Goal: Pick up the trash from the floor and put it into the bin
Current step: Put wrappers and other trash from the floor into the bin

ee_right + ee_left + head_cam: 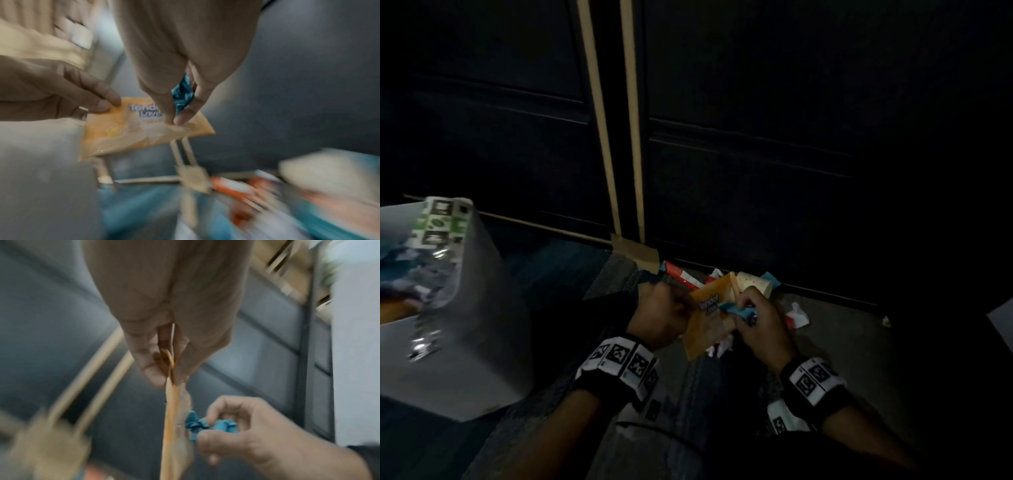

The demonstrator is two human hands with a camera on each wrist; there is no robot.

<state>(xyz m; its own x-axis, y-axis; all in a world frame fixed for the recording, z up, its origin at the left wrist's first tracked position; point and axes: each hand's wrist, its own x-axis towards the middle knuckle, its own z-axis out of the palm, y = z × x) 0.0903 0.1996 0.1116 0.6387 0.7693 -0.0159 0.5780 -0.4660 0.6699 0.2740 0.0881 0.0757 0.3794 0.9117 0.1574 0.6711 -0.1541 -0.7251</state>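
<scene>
left hand (666,315): fingers and thumb pinch one edge of the orange packet (709,320), which hangs off the floor between the two hands; the left wrist view shows the packet edge-on, clamped between thumb and fingertips (152,378)
right hand (760,318): fingers curled round a crumpled blue wrapper (739,310), with thumb and forefinger tips also nipping the opposite edge of the orange packet
orange packet: flat, printed with white lettering, held up in front of the dark panelled wall (791,102)
blue wrapper: bunched in the right palm, touching the packet's face
bin (482,308): white, at the left, well apart from the hands; a clear plastic bottle (428,329) and a green-and-white carton (440,222) stick out of its top
floor (842,335): grey, with more litter lying along the foot of the wall just beyond the hands, a red-and-white wrapper (683,274), a pale wrapper (753,281), and crumpled white scraps (798,315)
tape strips (616,120): two tan lines run down the wall to a patch at the floor edge
wrists: black bands with black-and-white markers (623,359)
</scene>
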